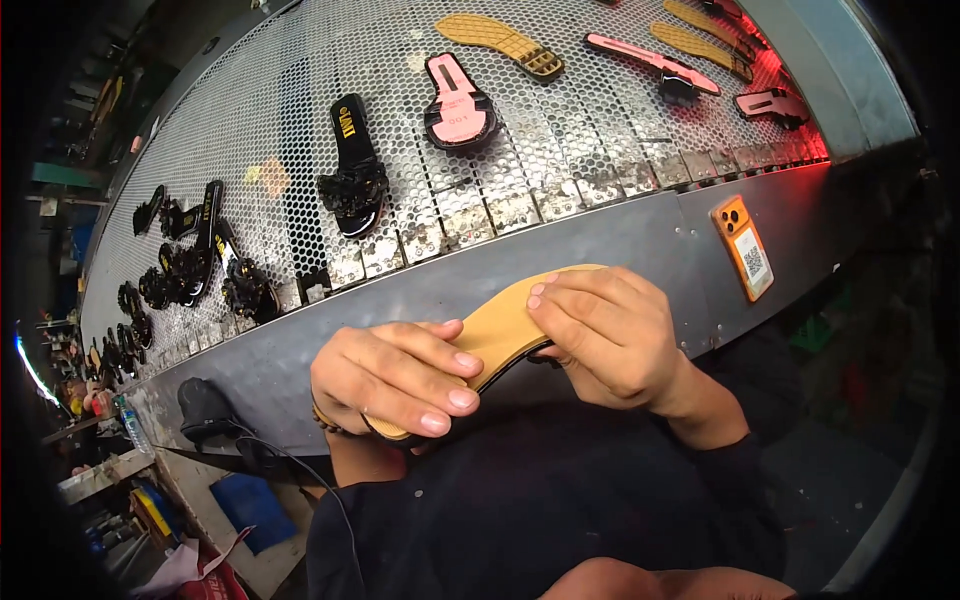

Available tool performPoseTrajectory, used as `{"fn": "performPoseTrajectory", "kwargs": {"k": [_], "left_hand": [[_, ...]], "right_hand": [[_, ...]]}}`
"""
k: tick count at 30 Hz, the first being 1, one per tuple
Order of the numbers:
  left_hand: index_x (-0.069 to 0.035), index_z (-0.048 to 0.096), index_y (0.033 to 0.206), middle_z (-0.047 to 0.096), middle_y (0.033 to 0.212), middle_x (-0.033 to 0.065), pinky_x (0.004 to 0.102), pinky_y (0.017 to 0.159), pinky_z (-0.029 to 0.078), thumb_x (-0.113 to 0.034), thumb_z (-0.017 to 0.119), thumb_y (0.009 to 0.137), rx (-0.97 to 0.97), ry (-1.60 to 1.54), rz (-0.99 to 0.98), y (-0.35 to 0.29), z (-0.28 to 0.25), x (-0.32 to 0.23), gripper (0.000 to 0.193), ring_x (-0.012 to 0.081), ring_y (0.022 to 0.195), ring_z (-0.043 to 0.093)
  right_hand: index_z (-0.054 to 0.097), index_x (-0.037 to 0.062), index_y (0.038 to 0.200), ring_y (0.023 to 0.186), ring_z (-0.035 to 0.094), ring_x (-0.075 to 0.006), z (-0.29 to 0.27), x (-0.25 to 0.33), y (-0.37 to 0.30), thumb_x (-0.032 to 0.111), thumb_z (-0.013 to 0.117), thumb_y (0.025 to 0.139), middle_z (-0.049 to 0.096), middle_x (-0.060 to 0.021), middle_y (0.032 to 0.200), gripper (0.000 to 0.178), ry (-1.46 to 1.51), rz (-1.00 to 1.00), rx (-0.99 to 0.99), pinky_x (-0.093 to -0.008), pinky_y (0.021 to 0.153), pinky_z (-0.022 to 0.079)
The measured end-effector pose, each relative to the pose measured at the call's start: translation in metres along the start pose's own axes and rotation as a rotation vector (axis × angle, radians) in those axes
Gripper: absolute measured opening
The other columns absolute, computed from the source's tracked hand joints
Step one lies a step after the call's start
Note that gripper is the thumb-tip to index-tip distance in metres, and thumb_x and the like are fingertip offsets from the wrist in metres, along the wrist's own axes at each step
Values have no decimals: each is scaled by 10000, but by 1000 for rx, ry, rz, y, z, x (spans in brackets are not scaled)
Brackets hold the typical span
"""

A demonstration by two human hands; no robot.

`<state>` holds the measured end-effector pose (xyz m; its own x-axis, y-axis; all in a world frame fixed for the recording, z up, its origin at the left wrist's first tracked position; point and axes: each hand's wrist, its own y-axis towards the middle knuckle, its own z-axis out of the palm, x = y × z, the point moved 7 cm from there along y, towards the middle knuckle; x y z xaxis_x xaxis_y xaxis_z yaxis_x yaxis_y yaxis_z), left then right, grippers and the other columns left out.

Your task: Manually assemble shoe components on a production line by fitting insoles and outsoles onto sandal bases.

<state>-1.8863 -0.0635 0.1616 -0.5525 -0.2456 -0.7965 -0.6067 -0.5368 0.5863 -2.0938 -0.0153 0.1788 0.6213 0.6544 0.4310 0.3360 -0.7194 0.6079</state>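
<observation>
Blurred bare skin point(620, 582) was caught at the lower edge, nearest the camera, with dark cloth point(560, 480) spread behind it. Above the cloth, in front of the grey metal rim of the counter point(650, 230), a tan sole point(508, 318) was held slantwise in mid-air between both hands. By the left hand point(400, 375) the nearer end was covered, palm down, its fingers partly straightened across the tan face. By the right hand point(610, 335) the farther end was pinched, with fingertips bunched on the upper face; how its thumb was set underneath could not be told.

Judged by its thinness, the sole would be light, firm yet springy, and hardly fragile; its smooth face might be a little slippery. It would best be gripped by its edges, at both ends, where its curve could be steadied.

Its matt tan surface was bordered below by a glossy black edge, and a gentle wave was shown along its length. On the counter's honeycombed metal mesh were laid a shiny black sandal point(354, 165) with a ruffled strap, a pink-faced piece point(460, 110) edged in black, and a ribbed tan sole with a black heel point(500, 42). On the rim, an orange phone point(744, 248) was placed.
</observation>
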Motion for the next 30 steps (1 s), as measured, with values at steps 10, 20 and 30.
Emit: {"fn": "performPoseTrajectory", "kwargs": {"k": [10,20,30], "left_hand": [[9,704,1160,745,977,106,340,757,552,-437,601,1079,-401,455,-783,-64,43,95,465,179,870,702],[6,679,1112,730,945,76,284,677,541,-411,447,1147,-1048,67,-615,-39,-102,50,478,126,692,638],[-102,250,1648,653,1237,190,312,798,625,-145,528,1102,-710,305,-567,7,-47,96,615,218,1033,700]], "right_hand": [[755,-44,1005,776,730,-222,63,-40,-49,226,707,997,757,-174,856,273,678,991,278,-352,749,556],[738,-8,821,615,641,-200,88,-113,88,399,610,1062,706,-82,676,490,558,801,203,-403,636,508],[581,14,1260,1228,569,-428,96,-283,49,275,697,920,601,-248,1218,444,-406,599,253,-504,1011,519]]}}
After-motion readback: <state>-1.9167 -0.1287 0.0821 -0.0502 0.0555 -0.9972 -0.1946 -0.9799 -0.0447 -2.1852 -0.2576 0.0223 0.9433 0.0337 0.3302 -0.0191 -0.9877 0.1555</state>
